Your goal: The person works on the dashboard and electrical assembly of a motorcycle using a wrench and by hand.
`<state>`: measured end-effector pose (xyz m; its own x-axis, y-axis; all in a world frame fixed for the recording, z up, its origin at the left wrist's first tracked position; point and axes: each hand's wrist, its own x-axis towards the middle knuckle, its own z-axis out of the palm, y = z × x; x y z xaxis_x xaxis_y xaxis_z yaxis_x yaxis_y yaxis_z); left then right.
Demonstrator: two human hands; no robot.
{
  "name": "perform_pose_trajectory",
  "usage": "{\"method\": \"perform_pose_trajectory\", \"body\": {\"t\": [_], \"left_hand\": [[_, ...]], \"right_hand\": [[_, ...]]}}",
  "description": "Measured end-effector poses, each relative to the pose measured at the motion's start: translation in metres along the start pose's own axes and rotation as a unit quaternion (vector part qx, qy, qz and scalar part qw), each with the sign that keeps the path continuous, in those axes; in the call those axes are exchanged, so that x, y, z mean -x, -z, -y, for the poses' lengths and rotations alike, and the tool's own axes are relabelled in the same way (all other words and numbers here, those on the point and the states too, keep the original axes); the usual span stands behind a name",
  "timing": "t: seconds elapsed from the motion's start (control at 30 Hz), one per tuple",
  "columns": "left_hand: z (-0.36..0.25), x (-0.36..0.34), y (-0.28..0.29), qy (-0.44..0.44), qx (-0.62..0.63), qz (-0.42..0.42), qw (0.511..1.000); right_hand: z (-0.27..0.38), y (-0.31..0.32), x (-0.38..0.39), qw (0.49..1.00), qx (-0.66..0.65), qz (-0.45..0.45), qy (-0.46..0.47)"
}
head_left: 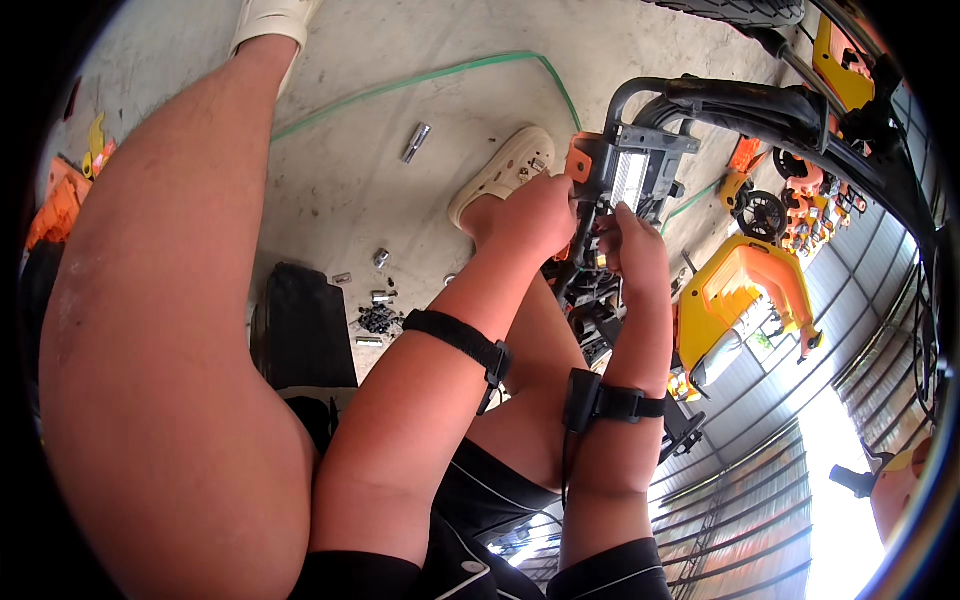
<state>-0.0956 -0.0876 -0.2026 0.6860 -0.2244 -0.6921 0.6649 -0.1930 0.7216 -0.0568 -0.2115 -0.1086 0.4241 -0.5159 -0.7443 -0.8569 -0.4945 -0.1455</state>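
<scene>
Beside an orange plate [580, 155] on the black metal vehicle frame [655, 145], my left hand [540, 215] has its fingers curled closed at the frame's left side; what they grip is hidden. My right hand [635, 250] is at the lower part of the frame, thumb raised and fingers bent in toward it near a small brass-coloured piece; I cannot make out what it holds. A silver metal strip [628, 180] shows in the frame above my right thumb. Black tubes and cables [750, 110] arch from the frame to the upper right.
A socket [416, 142], smaller sockets [381, 257] and dark bolts [380, 320] lie on the concrete floor [340, 160] with a green strap [450, 68]. A black pad [300, 330] is beside my left leg. Yellow body panels [740, 290], wheels [762, 215] and a tyre [730, 10] are right and above.
</scene>
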Motion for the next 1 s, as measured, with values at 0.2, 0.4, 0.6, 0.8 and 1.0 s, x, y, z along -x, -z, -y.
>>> {"method": "perform_pose_trajectory", "body": {"t": [0.2, 0.4, 0.6, 0.8, 1.0], "left_hand": [[0.016, -0.008, -0.018, -0.026, 0.009, -0.003, 1.000], [-0.001, -0.012, -0.001, -0.016, -0.025, 0.028, 0.999], [0.000, -0.034, -0.001, -0.090, -0.141, 0.022, 0.986], [-0.030, -0.052, 0.005, -0.269, -0.318, -0.156, 0.896], [-0.023, -0.049, 0.008, -0.177, -0.297, -0.094, 0.934]], "right_hand": [[-0.007, 0.002, -0.013, 0.996, 0.073, -0.013, 0.040], [-0.005, -0.003, -0.007, 0.873, 0.413, -0.146, 0.212], [-0.003, -0.007, -0.002, 0.845, 0.447, -0.166, 0.243], [-0.004, -0.005, -0.005, 0.809, 0.489, -0.149, 0.291], [-0.004, -0.004, -0.005, 0.784, 0.531, -0.152, 0.283]]}}
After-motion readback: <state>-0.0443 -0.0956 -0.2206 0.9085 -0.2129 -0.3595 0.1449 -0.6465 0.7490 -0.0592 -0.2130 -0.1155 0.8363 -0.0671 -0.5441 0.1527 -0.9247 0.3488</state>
